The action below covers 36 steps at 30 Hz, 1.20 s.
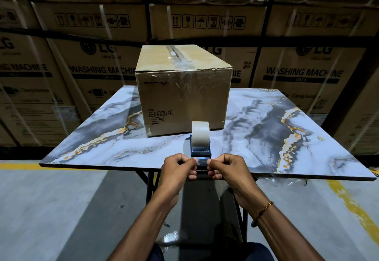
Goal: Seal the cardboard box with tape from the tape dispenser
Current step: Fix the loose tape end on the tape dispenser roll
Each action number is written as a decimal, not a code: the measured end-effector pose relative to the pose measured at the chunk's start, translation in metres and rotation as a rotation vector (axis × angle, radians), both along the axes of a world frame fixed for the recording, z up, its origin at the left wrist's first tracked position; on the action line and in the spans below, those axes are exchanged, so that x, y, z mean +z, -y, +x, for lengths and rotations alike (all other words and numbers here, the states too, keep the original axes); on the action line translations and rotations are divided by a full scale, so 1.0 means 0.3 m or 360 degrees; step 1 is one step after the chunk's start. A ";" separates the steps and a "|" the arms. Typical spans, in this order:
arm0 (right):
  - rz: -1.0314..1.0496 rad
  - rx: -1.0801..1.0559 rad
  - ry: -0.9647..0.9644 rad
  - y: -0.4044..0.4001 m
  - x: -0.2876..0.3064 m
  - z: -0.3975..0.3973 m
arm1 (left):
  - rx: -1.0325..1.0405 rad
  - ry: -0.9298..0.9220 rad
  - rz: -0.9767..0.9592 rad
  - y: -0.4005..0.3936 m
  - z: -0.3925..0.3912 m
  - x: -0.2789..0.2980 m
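Note:
A closed brown cardboard box (182,88) stands on the marble-patterned table (266,137), with clear tape along its top seam and down its near face. In front of it sits a dark tape dispenser (200,152) holding a pale roll of tape (200,133). My left hand (178,168) and my right hand (227,168) are at the table's near edge, each pinching one side of the clear tape end (202,163) pulled out from the dispenser's front. The strip between my fingers is short and shiny.
Stacked washing machine cartons (92,71) with white straps fill the background behind the table. The table stands on black folding legs (149,186). Yellow floor lines (352,205) run on the grey concrete. A crumpled scrap of clear tape (170,238) lies on the floor.

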State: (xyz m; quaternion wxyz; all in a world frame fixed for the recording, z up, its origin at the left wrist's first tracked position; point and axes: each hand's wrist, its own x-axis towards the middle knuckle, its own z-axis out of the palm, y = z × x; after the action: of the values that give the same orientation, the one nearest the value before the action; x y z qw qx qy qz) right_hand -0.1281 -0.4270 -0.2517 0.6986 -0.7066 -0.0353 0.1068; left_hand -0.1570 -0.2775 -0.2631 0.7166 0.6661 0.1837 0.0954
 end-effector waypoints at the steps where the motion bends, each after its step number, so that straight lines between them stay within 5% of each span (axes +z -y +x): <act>1: -0.0016 -0.0009 -0.0001 -0.001 0.000 0.000 | 0.0002 -0.0004 0.0002 0.002 0.000 0.002; 36: 0.0070 0.0113 0.0096 -0.006 -0.048 0.008 | 0.0035 -0.0101 0.0111 0.004 -0.012 0.003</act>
State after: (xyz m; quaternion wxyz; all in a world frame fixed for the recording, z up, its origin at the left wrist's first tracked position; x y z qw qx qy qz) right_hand -0.1257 -0.4252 -0.2661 0.7083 -0.6923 -0.0839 0.1093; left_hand -0.1606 -0.2786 -0.2621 0.6857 0.6913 0.2102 0.0887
